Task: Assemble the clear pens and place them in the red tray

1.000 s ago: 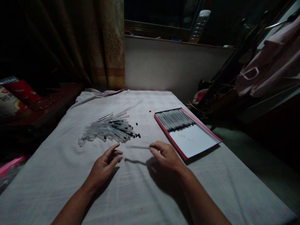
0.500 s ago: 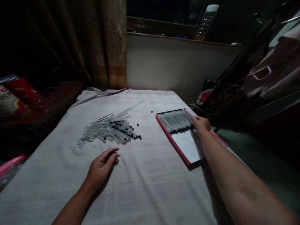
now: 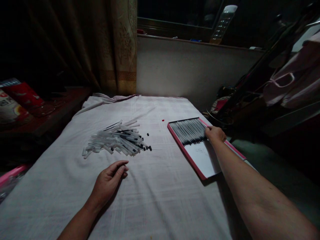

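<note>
At box rim (image 3: 235,150), right fingers (image 3: 208,130) bunched, grasp unclear; near tube pile (image 3: 117,140), left fingers (image 3: 119,164) half-curled, empty.

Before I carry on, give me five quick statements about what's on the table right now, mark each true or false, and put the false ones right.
1. The heap of loose tubes lies left of the box. True.
2. The left hand is buried in the heap. False: it is apart from it, on the near side.
3. The right hand is at the right edge of the box. True.
4. The row of tubes fills the whole box. False: it covers only the far part.
5. The small red piece is inside the box. False: it lies on the cloth.
</note>
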Available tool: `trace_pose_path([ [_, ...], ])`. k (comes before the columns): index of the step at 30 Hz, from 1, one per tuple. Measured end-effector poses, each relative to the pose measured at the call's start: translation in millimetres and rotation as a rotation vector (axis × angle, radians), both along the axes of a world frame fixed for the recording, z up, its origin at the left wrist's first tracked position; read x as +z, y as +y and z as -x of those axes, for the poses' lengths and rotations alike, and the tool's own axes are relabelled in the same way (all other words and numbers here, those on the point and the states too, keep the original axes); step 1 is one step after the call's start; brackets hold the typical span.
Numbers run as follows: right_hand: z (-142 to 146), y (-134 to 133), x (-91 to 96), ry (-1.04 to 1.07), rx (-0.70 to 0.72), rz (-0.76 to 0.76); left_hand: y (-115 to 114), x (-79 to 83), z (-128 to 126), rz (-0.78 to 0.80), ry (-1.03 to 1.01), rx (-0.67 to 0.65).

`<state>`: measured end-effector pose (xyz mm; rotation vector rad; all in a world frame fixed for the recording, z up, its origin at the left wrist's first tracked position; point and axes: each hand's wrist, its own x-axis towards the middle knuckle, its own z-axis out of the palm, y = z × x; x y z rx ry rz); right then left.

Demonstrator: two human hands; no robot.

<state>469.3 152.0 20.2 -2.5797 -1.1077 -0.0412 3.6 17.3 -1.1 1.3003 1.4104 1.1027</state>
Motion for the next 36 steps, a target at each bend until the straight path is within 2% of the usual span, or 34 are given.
trace_pose_path([
  [4, 25, -2, 14.1, -0.056, 0.093, -0.02, 1, 3.2, -2, -0.01, -0.034, -0.002],
  [7, 60, 1, 27.9, -0.136, 0.273, -0.067, 0, 3.9, -2, -0.013, -0.077, 0.0],
  [12, 143, 5, 40.8, -0.132, 0.673, -0.1, -1, -0.1, -1, 0.047, -0.168, 0.014],
  [16, 214, 7, 33.6, 0.008, 0.9, -0.011, 0, -2.9, 0, 0.041, -0.182, 0.004],
  [20, 266, 14, 19.7, 0.1, 0.933, 0.051, 1, -2.1, -1, 0.034, -0.211, -0.001],
  [23, 287, 21, 12.0, 0.124, 0.922, 0.088, 1, -0.5, -1, 0.033, -0.224, -0.009],
  [28, 296, 29, 6.5, 0.144, 0.882, 0.131, 2, -1.3, -2, 0.038, -0.235, -0.022],
  [36, 298, 34, 2.3, 0.157, 0.855, 0.111, 1, -2.1, -3, 0.034, -0.218, -0.037],
])
